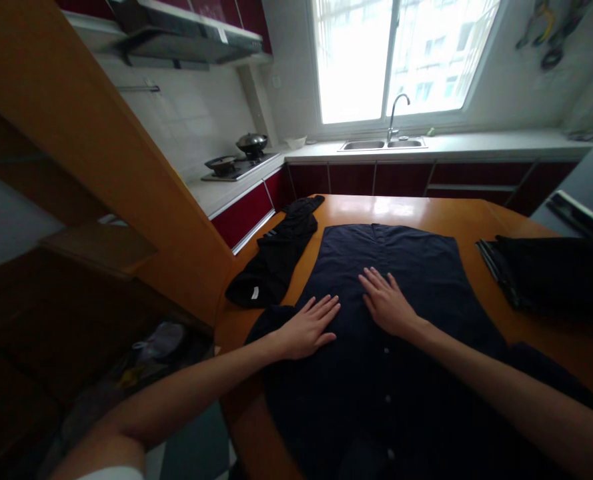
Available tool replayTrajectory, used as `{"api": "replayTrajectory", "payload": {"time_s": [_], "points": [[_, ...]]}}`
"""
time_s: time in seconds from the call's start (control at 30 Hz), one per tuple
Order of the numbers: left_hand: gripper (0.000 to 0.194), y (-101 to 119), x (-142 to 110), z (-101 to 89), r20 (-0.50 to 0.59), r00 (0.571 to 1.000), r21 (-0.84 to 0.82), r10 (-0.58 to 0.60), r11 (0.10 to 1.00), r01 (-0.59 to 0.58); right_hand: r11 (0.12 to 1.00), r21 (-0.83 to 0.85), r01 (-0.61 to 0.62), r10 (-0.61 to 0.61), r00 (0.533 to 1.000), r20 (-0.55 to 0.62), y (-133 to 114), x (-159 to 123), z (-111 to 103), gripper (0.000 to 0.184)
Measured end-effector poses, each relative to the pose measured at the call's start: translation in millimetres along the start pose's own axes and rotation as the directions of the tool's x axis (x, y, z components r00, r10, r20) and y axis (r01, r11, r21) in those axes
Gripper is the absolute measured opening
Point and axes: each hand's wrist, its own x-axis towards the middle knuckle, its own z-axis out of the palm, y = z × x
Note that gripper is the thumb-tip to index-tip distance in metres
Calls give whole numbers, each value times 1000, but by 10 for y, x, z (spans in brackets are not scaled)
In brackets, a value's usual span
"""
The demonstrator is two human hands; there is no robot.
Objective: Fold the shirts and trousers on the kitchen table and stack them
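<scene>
A dark navy button-up shirt (416, 267) lies spread over the wooden table (356, 208), its row of small pale buttons running down the middle toward me. My left hand (309, 328) rests flat on the left part of the shirt, fingers stretched out and pointing right. Flat on the cloth near the middle, just right of the button line, is my right hand (387, 303), with its fingers spread and pointing away to the left. Neither hand grips anything. The near end of the shirt is dark and partly out of view.
A crumpled black garment (281, 257) with a white label lies at the table's left edge. Folded dark clothes (551, 273) are stacked at the right. Beyond stand a counter with a sink (363, 145), and a stove (241, 168) holding pans. A wooden partition (141, 167) rises on the left.
</scene>
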Motion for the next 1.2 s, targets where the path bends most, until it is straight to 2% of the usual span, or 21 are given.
{"api": "replayTrajectory", "payload": {"time_s": [0.07,0.13,0.23,0.3,0.43,0.57,0.63,0.7,0.83,1.03,1.2], "points": [[67,14,-47,113,-22,1000,30,5,1000,-4,998,50,33,-35,998,47,-333,-205,24,58],[66,7,-26,127,-18,1000,50,10,999,-10,996,87,25,-32,997,77,-588,-397,10,59],[58,98,54,98,-25,1000,75,-10,997,12,994,110,4,-15,995,103,-827,-657,-49,62],[57,242,89,127,-75,997,86,-20,996,26,994,104,-30,19,995,100,-899,-820,-78,66],[60,513,69,317,-133,991,89,20,996,-8,987,94,-134,125,988,94,-898,-1125,-82,71],[66,562,38,438,-133,989,114,69,992,-54,980,126,-155,149,987,57,-815,-1366,-159,72],[66,557,38,439,-131,989,108,65,993,-51,977,119,-176,178,984,-1,-759,-1466,-239,69],[66,571,37,429,-131,988,106,81,992,-67,965,94,-246,250,968,-33,-694,-1567,-302,67],[65,643,25,428,-149,972,150,183,976,-160,931,14,-365,365,931,11,-587,-1746,-284,65],[64,703,-27,382,-147,965,148,215,970,-193,922,-40,-385,385,923,18,-568,-1798,-195,63],[64,741,-216,270,-24,942,119,334,937,-329,924,-44,-381,382,924,21,-578,-1793,-205,62]]}}
